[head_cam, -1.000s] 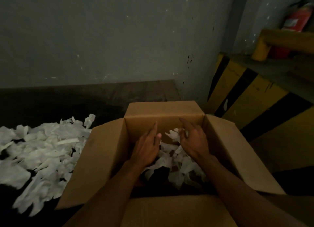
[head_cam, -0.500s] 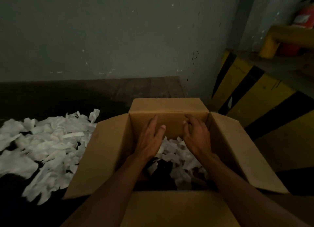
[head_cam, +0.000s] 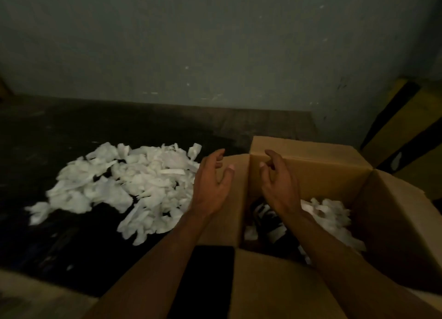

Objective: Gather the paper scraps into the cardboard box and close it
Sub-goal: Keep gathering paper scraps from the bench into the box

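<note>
Now both hands hover empty, fingers loosely curled.
That left hand [head_cam: 210, 186] is over the cardboard box [head_cam: 320, 172] flap, the right hand [head_cam: 279, 187] above paper scraps [head_cam: 330, 213] inside; the bigger pile [head_cam: 129, 182] lies left.

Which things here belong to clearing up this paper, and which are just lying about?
Part of the job: cardboard box, flaps open; paper scraps on the floor; scraps in the box; left hand and right hand, both empty.
Just lying about: yellow and black striped barrier; grey wall.
</note>
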